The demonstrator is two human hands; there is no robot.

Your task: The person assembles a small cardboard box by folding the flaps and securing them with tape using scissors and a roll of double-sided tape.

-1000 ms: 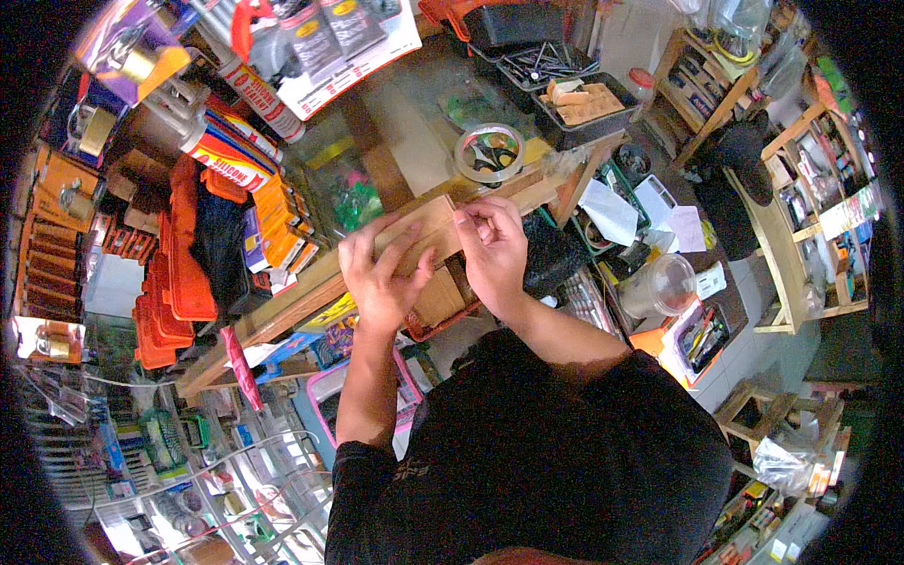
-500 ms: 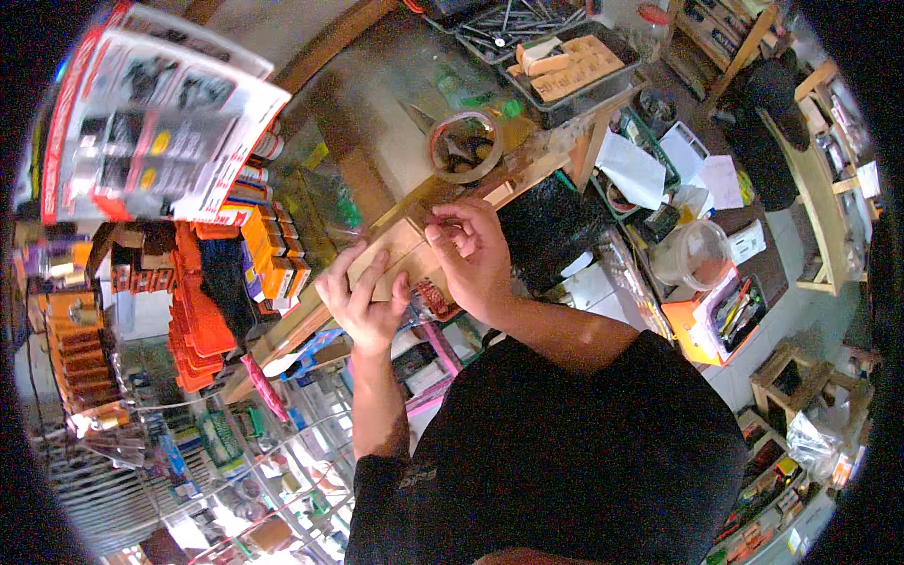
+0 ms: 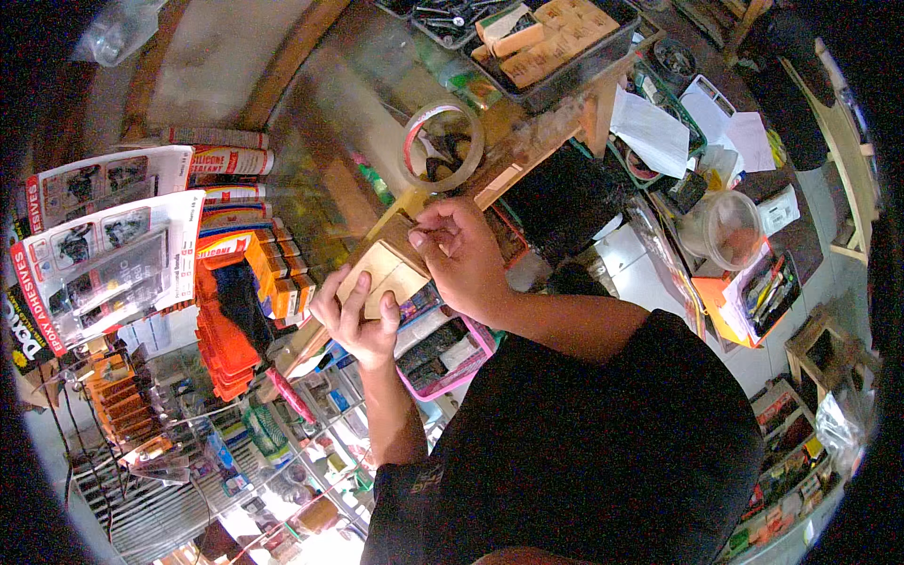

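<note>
Both hands' fingers still grip the small cardboard box [image 3: 391,273], now nearer the tape roll [image 3: 443,146]

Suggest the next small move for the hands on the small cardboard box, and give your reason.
Probably lift the flap: the left hand cradles the cardboard box from below, while the right hand pinches at its top edge.

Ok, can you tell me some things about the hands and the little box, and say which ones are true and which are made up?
1. The left hand touches the small tan box. True.
2. The right hand is up by the box's top edge. True.
3. The roll of tape is on the person's wrist. False: it lies on the counter beyond the hands.
4. The pink basket is above the tape. False: it sits below the hands.
</note>
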